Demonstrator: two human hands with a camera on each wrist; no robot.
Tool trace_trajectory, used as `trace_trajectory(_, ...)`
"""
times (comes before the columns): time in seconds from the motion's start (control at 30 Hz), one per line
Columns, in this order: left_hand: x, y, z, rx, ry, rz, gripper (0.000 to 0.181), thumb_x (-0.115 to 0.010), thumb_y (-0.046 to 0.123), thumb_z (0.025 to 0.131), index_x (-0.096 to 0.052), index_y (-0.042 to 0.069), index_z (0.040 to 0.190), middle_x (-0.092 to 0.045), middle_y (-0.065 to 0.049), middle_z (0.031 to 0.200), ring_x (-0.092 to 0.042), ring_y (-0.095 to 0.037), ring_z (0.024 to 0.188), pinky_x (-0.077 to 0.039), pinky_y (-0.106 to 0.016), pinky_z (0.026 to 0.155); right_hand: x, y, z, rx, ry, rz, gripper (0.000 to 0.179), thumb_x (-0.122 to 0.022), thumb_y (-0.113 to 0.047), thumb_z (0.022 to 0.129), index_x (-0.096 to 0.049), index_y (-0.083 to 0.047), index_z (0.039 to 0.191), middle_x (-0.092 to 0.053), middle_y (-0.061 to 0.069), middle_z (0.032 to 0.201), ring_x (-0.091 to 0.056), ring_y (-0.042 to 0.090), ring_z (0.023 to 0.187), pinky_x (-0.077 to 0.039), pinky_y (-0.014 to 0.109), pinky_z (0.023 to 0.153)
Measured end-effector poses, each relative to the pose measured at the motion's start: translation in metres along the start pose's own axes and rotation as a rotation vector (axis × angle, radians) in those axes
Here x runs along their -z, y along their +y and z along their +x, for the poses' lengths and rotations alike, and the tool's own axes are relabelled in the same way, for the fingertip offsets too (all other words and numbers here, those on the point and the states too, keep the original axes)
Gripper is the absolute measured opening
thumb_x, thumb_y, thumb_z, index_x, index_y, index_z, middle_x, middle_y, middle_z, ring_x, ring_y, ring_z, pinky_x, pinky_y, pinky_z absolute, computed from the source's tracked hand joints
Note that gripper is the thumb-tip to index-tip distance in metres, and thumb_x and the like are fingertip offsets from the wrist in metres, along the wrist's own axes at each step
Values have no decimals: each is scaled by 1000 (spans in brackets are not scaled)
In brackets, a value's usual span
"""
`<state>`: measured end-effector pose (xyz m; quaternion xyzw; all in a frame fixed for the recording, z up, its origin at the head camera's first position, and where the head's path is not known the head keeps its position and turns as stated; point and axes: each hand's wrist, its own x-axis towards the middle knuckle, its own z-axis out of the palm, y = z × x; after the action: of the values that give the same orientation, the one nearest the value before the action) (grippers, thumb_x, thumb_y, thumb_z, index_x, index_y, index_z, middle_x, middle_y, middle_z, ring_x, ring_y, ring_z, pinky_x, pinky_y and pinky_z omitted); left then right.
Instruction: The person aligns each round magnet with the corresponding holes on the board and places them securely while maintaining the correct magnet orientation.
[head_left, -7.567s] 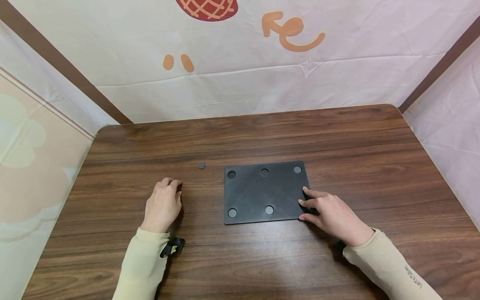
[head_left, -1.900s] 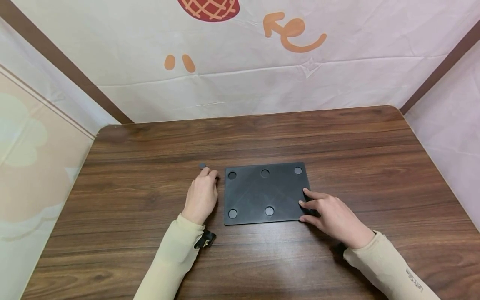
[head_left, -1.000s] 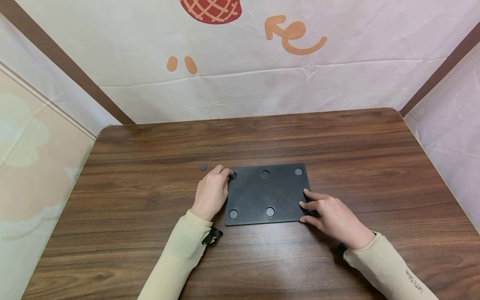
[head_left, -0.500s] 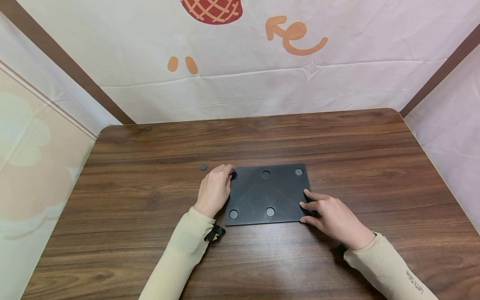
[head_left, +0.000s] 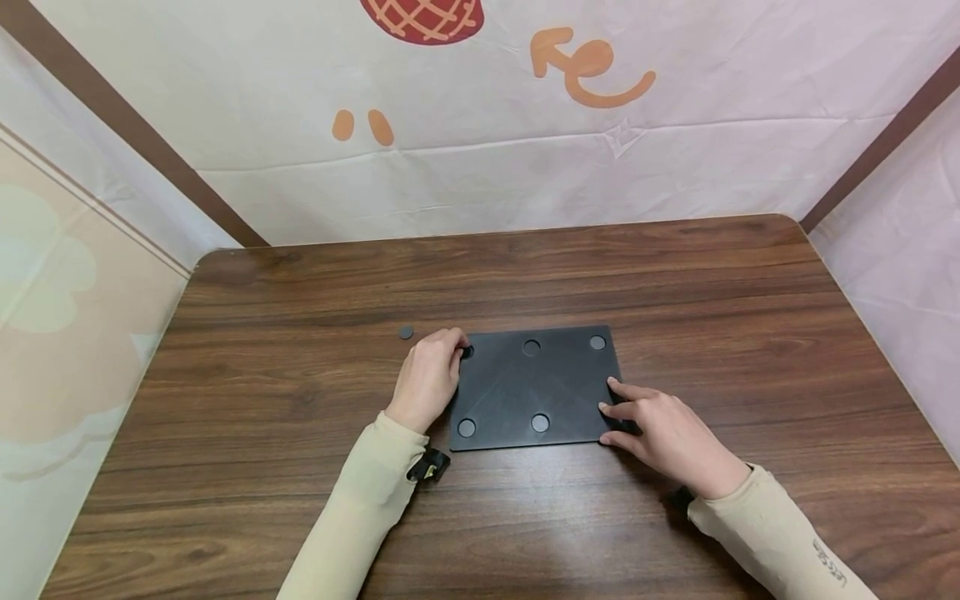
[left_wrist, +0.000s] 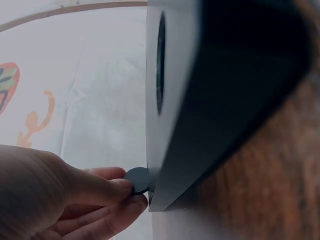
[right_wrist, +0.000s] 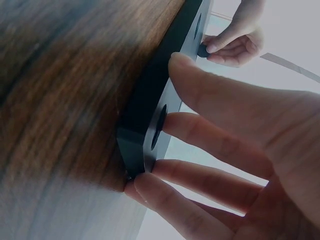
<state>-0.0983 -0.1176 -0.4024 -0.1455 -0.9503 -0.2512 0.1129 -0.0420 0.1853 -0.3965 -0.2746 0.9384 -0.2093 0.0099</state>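
Note:
A black rectangular board with round recesses lies on the table. My left hand is at its far left corner and pinches a small dark disc between thumb and fingers. The disc's edge is right at the board's face, by the far left recess. My right hand rests on the board's right end, fingers spread, fingertips touching its face and edge. The near right recess is hidden under this hand in the head view. A loose grey disc lies left of the board.
Lighter grey circles show in the far right recess, near left recess and near middle recess. The far middle recess looks dark. A printed white curtain hangs behind the wooden table.
Over the earlier frames my left hand has moved right from the bare table to the board's far left corner, staying there lately. The right hand and the loose disc have stayed put.

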Motion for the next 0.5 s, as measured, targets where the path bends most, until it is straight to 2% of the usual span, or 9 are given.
trace_trajectory(0.27, -1, 1, 2, -22, -7, 14, 13, -62, -7, 87, -70, 3, 91, -71, -11, 89, -68, -25, 81, -55, -36, 69, -1, 1, 0, 4, 5, -2, 31, -79, -22, 79, -75, -3, 103, -60, 25, 125, -66, 37, 103, -55, 46, 79)
trace_trajectory(0.5, 0, 3, 2, 1, -12, 38, 10, -64, -3, 88, -68, 4, 95, -72, -11, 87, -68, -25, 75, -55, -38, 64, -3, 2, 0, 3, 9, -9, 33, -80, -22, 78, -75, -3, 103, -60, 25, 125, -66, 36, 103, -55, 45, 79)
